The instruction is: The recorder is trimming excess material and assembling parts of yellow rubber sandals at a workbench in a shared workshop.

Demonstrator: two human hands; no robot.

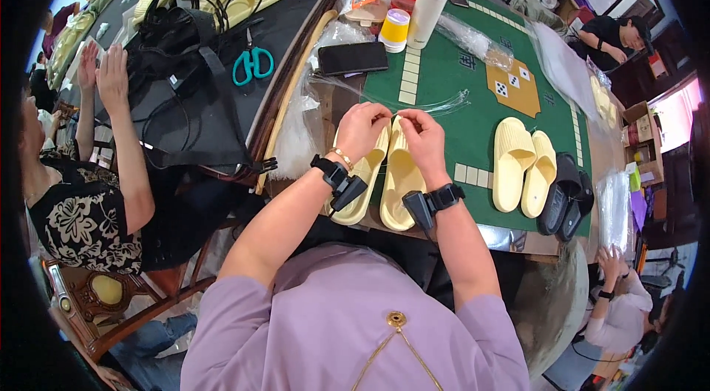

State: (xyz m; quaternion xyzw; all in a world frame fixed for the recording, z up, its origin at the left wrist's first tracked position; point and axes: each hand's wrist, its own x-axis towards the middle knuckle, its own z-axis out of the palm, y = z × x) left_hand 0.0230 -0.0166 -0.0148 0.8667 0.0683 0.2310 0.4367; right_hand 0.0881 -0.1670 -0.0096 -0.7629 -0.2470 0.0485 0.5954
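Both my hands meet over the far ends of two pale yellow slippers that lie side by side at the table's near edge. My left hand (359,131) bends over the left slipper (361,195), its fingertips pinched together. Over the right slipper (401,188), my right hand (423,141) is closed in a pinch too, close to the left fingertips. What the fingers hold, if anything, is too small to make out. Just beyond them lies a loose bunch of thin clear plastic strands (447,101).
Right of my hands lie another yellow slipper pair (523,169) and a black pair (566,195). A phone (353,58), a yellow-and-white cup (394,29) and a pale tumbler (430,10) stand or lie beyond. Teal-handled scissors (253,64) rest on the left table, where another person sits.
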